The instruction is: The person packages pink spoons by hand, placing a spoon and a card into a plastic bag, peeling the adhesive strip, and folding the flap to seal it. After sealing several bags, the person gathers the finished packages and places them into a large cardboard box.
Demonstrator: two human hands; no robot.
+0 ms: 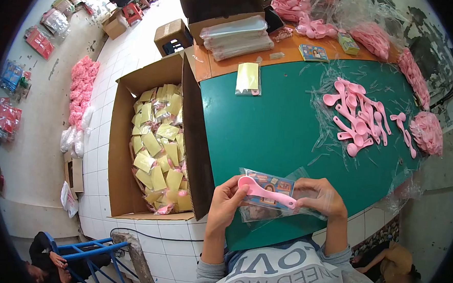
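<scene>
A pink spoon (267, 194) lies over a printed card (280, 186) in a clear plastic bag, close to my body at the near edge of the green table. My left hand (227, 200) pinches the spoon's bowl and the bag's left side. On the right, my right hand (322, 198) has its fingers closed on the clear bag near the spoon's handle end. Loose pink spoons (360, 118) are heaped on the right of the table. A packed bag with a yellow card (248, 76) lies near the far edge.
A tall cardboard box (119, 151) of packed bags stands left of the green table (258, 128). Plastic bag stacks (237, 38) and printed cards (313, 53) lie on the orange surface. Other people sit at the bottom left, bottom right and top left.
</scene>
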